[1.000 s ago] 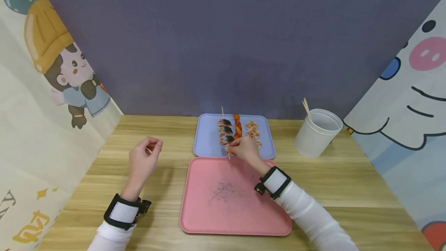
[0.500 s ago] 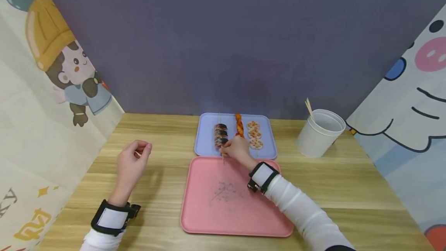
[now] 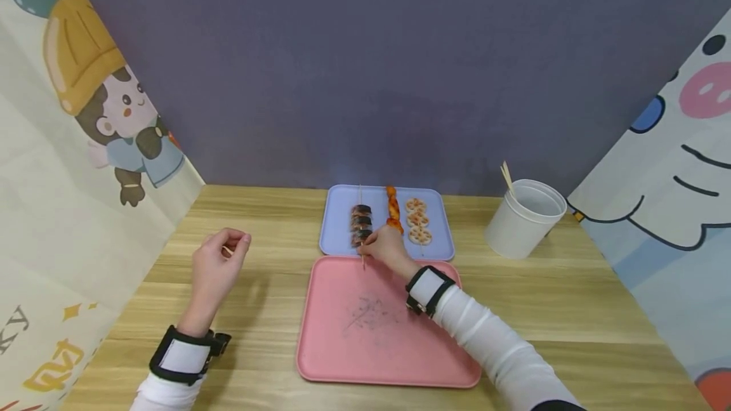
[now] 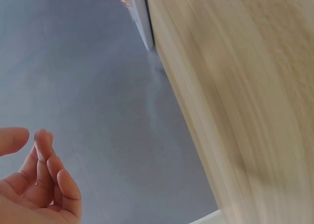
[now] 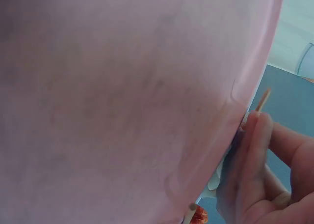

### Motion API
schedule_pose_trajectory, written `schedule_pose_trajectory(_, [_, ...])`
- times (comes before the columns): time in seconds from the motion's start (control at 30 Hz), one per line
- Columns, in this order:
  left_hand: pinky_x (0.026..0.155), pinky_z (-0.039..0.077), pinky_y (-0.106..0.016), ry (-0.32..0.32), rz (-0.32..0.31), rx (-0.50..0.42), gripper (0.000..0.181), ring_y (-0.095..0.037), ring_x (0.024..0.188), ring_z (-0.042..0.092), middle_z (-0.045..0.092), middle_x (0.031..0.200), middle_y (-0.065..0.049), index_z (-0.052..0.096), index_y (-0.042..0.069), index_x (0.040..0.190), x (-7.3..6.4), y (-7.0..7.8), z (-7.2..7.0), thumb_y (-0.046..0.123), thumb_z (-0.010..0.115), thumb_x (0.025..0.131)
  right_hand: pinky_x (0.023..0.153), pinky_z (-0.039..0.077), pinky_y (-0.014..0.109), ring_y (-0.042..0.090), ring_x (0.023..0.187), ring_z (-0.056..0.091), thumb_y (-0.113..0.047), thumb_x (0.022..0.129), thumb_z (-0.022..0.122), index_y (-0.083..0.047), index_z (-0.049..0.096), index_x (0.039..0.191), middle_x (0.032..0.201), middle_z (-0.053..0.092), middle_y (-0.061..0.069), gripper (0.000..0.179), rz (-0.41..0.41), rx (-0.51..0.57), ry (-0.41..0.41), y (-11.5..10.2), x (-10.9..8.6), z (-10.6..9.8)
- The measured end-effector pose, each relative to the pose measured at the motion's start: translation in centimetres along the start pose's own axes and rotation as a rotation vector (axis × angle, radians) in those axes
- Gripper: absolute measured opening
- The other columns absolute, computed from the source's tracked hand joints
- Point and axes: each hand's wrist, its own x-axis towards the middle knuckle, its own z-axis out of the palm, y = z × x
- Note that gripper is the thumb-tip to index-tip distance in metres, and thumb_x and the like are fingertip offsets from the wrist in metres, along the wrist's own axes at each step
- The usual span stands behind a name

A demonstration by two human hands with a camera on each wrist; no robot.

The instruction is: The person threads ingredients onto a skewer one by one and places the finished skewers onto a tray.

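Observation:
Thumb and fingers of my right hand [image 3: 388,249] pinch the near end of a wooden skewer [image 3: 361,224] threaded with several dark-topped pieces. It lies lengthwise over the left part of the light blue tray [image 3: 334,233]. In the right wrist view, the tip of the stick [image 5: 264,100] pokes out past the fingertips. Beside it on the tray are a skewer of orange-red pieces [image 3: 393,208], partly covered by my hand, and a skewer of lotus root slices [image 3: 418,221]. My left hand [image 3: 216,265] is raised at the left, loosely curled around nothing, thumb apart from the fingers [image 4: 68,184].
A pink tray [image 3: 342,347] with grey marks lies directly in front of the blue one. To the right stands a white bucket [image 3: 516,227] holding a few thin wooden sticks [image 3: 506,173]. A grey panel [image 3: 365,81] rises behind the wooden table [image 3: 268,335].
My right hand has shifted left with the dark-topped skewer, opening a gap to the orange-red one and uncovering the lotus root slices. My left hand has drifted slightly left.

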Motion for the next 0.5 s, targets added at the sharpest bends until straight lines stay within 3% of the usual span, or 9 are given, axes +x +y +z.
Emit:
schedule_pose_trajectory(0.23, [0.059,0.040,-0.017,-0.015,0.018,-0.009,0.012,-0.004,0.066,0.048,0.066,0.074,-0.006,0.069,0.005,0.085,-0.03,0.06,0.36,0.016,0.067,0.087,0.058,0.048,0.023,0.012,0.064,0.061,-0.026,0.075,0.080,-0.010,0.076,0.072,0.067,0.070,0.000,0.017,-0.026,-0.054,-0.031,0.16,0.18,0.16])
schedule_pose_trajectory(0.37, [0.060,0.041,-0.018,-0.027,0.020,-0.012,0.012,-0.005,0.067,0.048,0.066,0.075,-0.006,0.069,0.005,0.085,0.07,0.28,0.49,0.017,0.066,0.088,0.052,0.045,0.021,0.009,0.057,0.058,-0.026,0.076,0.079,-0.010,0.075,0.069,0.061,0.068,-0.001,0.018,-0.026,-0.026,-0.041,0.10,0.15,0.26])
schedule_pose_trajectory(0.5, [0.061,0.040,-0.018,-0.032,0.035,-0.017,0.012,-0.011,0.068,0.051,0.067,0.076,-0.007,0.069,0.005,0.086,0.15,0.85,0.56,0.016,0.066,0.088,0.046,0.040,0.021,0.010,0.048,0.054,-0.032,0.086,0.070,-0.010,0.074,0.067,0.056,0.065,0.001,0.029,-0.029,-0.034,-0.066,-0.16,-0.32,-0.20])
